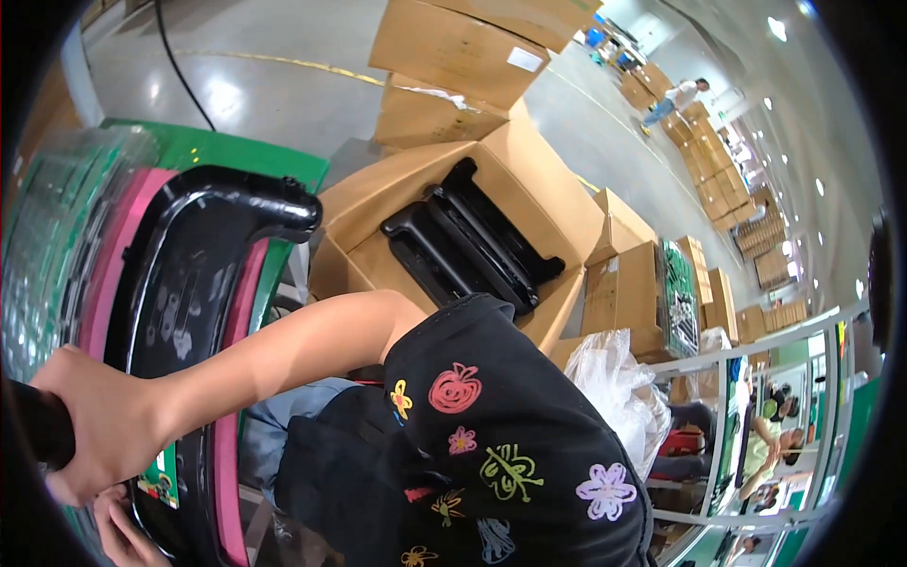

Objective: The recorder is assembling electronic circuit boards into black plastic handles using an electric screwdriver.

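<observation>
A long black glossy plastic part (189,283) with a curved end lies on pink padding (227,463) over a green tabletop (217,151). My right arm reaches across to the left, and my right hand (109,430) is wrapped round a black cylindrical object (38,425); its lower end is hidden, so its kind is unclear. Just below, the fingers of my left hand (128,531) show partly, bent close together at the part's near end. What they hold, if anything, cannot be made out. A small green printed piece (162,477) lies on the part beside both hands.
Clear plastic bags (57,227) are stacked along the left. An open carton (397,189) with similar black parts (472,241) stands beyond my arm. More cartons (458,47), crumpled plastic film (614,387) and a metal railing (727,425) are around. A person (678,99) is far off.
</observation>
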`<state>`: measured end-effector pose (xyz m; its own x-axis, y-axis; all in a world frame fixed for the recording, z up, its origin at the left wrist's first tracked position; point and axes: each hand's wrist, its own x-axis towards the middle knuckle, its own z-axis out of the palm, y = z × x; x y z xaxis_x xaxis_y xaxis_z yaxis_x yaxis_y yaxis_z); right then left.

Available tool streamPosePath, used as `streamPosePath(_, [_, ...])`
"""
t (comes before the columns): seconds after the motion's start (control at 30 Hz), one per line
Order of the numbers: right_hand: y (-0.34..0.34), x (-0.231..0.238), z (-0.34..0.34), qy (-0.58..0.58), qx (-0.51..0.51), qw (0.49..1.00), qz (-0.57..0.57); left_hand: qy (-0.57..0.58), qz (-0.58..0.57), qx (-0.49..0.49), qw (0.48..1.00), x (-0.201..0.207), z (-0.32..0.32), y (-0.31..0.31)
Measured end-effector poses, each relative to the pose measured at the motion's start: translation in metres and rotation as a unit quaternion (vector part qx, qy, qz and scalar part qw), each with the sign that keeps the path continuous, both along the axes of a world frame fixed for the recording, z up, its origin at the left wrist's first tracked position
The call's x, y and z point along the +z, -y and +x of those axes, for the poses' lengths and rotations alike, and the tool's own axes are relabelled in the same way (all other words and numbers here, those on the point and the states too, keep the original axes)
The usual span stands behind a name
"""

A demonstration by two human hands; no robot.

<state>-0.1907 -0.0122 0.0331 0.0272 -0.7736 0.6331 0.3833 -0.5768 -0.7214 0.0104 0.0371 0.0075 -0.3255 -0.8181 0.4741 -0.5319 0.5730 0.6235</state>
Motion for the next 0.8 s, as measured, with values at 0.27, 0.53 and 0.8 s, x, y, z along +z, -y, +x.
streamPosePath(0.27, [-0.002,0.000,-0.013,0.004,0.003,0.999,0.043,0.049,0.046,-0.096,0.993,0.007,0.002,0.002])
streamPosePath(0.53, [-0.006,0.003,-0.012,0.023,0.030,0.998,0.042,0.129,0.115,-0.128,0.977,0.005,0.009,0.002])
streamPosePath(0.8, [-0.005,0.004,-0.009,-0.008,0.031,0.999,0.029,0.169,0.072,-0.167,0.969,0.006,0.005,-0.001])
